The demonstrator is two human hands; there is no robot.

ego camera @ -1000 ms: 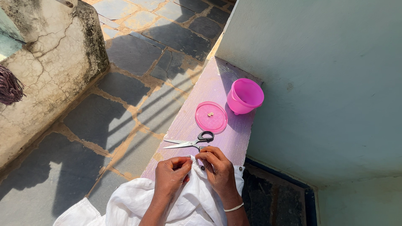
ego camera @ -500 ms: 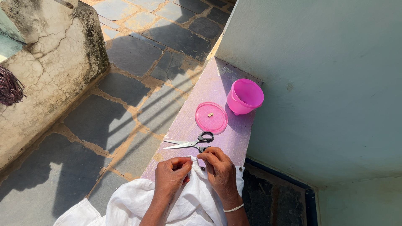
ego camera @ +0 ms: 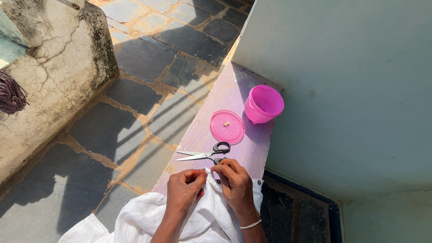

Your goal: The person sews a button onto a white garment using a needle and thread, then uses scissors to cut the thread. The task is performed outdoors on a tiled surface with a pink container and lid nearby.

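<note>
A white garment lies bunched over the near end of a pale purple ledge. My left hand pinches a fold of it at its top edge. My right hand grips the same edge just beside, fingers curled on the cloth near a small dark button. A thin bangle circles my right wrist. Black-handled scissors lie flat on the ledge right above my hands, blades pointing left. Beyond them sits a round pink lid carrying two tiny buttons, and a pink plastic tub stands past that.
A pale green wall rises along the right of the ledge. To the left, below, is a stone-paved floor crossed by shadows. A cracked concrete block stands at far left with a dark tassel hanging beside it.
</note>
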